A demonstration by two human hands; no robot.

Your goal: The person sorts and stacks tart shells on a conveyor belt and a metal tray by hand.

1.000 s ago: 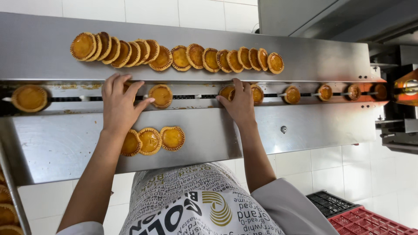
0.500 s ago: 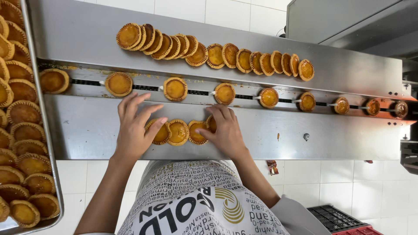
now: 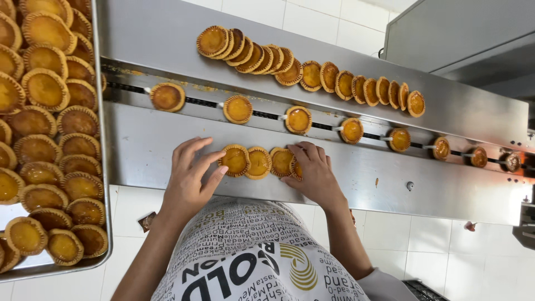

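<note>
Tarts (image 3: pixel 258 162) btwn hands, tray (image 3: pixel 102 167) left

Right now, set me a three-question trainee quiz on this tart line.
1. True or false: the left hand touches the end tart of the short row of tarts on the near steel ledge.
2. Where does the tray of tarts sit? A) at the person's left B) at the person's right C) behind the long row of tarts.
3. Fill in: the single tarts ride the slotted track spaced ____.

Key: 1 true; 2 A; 3 apart, while the right hand rests on the short row's other end.
</note>
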